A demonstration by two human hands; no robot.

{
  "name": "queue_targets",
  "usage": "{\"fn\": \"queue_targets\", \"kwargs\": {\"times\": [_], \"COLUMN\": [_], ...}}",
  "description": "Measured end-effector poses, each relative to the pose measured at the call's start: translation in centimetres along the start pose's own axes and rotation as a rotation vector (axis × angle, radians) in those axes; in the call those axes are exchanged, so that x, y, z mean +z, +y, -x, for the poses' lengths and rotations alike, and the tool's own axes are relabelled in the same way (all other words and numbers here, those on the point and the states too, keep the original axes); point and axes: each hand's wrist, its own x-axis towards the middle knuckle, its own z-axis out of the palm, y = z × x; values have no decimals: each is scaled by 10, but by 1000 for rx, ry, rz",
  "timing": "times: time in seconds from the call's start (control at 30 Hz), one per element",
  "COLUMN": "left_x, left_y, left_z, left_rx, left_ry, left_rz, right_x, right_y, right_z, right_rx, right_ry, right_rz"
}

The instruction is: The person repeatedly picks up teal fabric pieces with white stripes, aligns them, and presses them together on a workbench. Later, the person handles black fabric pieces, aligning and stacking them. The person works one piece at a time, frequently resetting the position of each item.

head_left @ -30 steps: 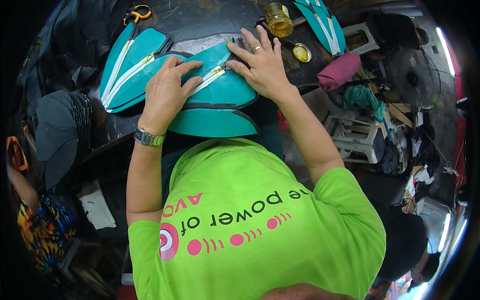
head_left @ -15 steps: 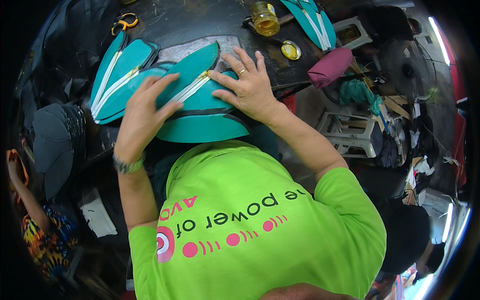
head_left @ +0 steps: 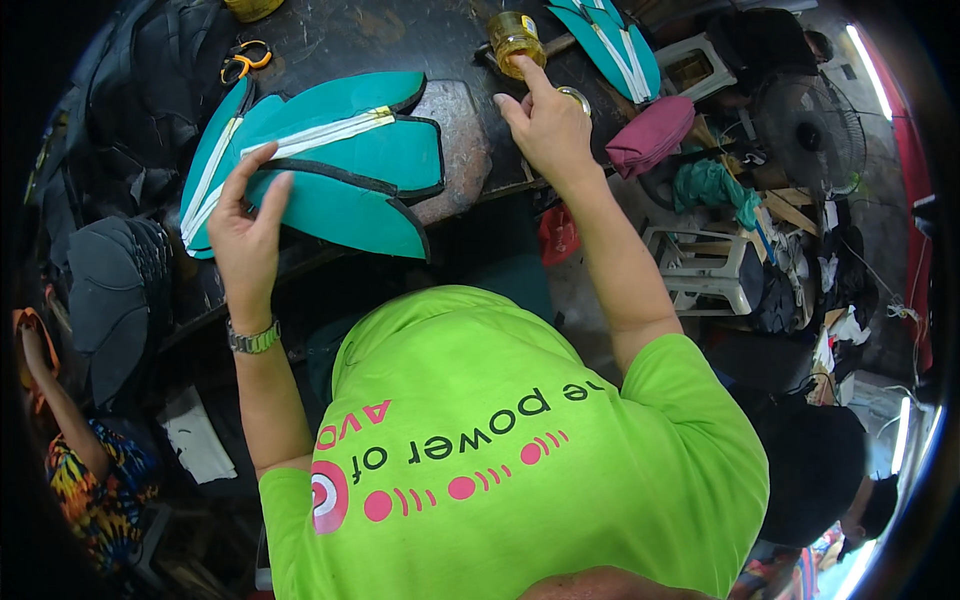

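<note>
My left hand (head_left: pixel 248 225) has its thumb and fingers closed on the left end of a teal cap-shaped panel (head_left: pixel 345 165) with black edging and a white strip along its middle. A yellow patch marks the strip's right end. Under and beside it, at the left, lies another teal panel (head_left: pixel 212 150) with a similar strip. My right hand (head_left: pixel 555 125) holds nothing; its index finger reaches into the mouth of a jar (head_left: pixel 517 42) of yellowish paste, the thumb stands apart, and the other fingers are curled. The jar's round lid (head_left: pixel 577 98) is partly hidden behind that hand.
A grey stone slab (head_left: pixel 455 145) lies on the dark table beneath the panel's right end. Orange-handled scissors (head_left: pixel 245 62) lie at the far left. More teal panels (head_left: pixel 615 55) and a maroon pouch (head_left: pixel 650 137) are at the right. Plastic stools (head_left: pixel 700 268) and a fan (head_left: pixel 810 135) stand beyond.
My right hand has left the panel and moved right and away to the jar. The panel has swung round, its strip now pointing more to the right, with my left hand at its left end.
</note>
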Motion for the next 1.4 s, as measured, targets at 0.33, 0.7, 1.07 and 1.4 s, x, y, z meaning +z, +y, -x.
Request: {"fn": "queue_targets", "kwargs": {"times": [0.33,0.7,1.07,1.4], "left_x": [27,27,30,30], "left_y": [-1,7,10,-8], "left_z": [-8,-19,-16,-79], "left_rx": [167,86,135,321], "left_ry": [-73,-195,-186,-399], "left_rz": [-645,-719,-519,-837], "right_x": [4,44,55,45], "right_y": [0,-36,-29,-20], "right_z": [-21,11,17,10], "right_rx": [6,-414,-380,-414], "right_ry": [-175,-130,-226,-223], "right_rz": [468,-154,-64,-180]}}
